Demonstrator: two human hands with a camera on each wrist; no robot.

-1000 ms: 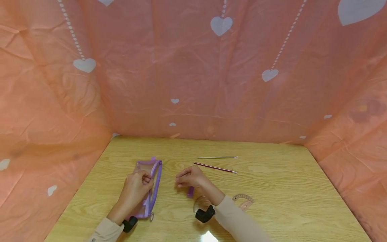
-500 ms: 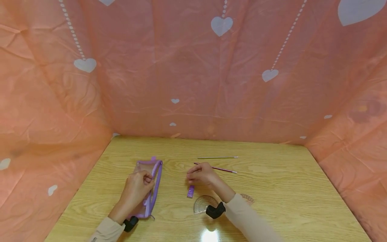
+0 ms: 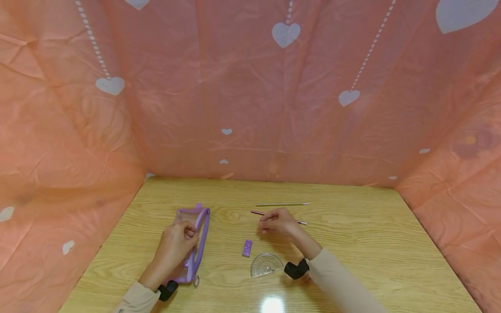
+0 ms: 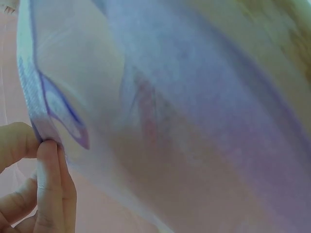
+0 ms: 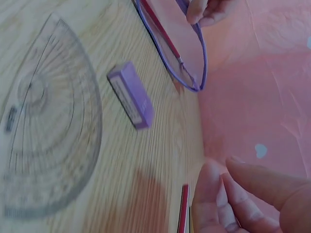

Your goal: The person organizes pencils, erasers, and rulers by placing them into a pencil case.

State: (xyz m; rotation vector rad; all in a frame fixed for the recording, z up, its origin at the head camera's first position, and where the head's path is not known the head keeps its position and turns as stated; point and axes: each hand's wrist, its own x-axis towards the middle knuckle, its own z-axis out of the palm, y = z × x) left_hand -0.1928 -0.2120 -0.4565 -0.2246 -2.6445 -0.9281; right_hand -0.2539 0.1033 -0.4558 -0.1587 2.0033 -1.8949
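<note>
My left hand (image 3: 174, 248) pinches the edge of a see-through pencil case (image 3: 202, 245) with purple trim, at the left of the table. Its mouth gapes, and the right wrist view shows a red pencil (image 5: 160, 26) inside. My right hand (image 3: 279, 222) hovers over a dark red pencil (image 3: 256, 212) and hides its middle; thumb and fingers are apart with nothing between them. Beyond lies a yellowish pencil (image 3: 282, 204). A purple block, apparently a boxed eraser (image 3: 247, 248), lies between the hands, with a clear protractor (image 3: 266, 265) nearer the front.
The wooden table (image 3: 372, 243) is enclosed by orange cloth (image 3: 250, 108) with white hearts at the back and sides. A ring (image 3: 196, 281) hangs at the case's near end. My right sleeve (image 3: 336, 276) covers part of the table.
My right hand has moved right, away from the case toward the dark red pencil, uncovering the eraser and clear protractor. The sleeve now covers a second protractor. My left hand keeps its hold.
</note>
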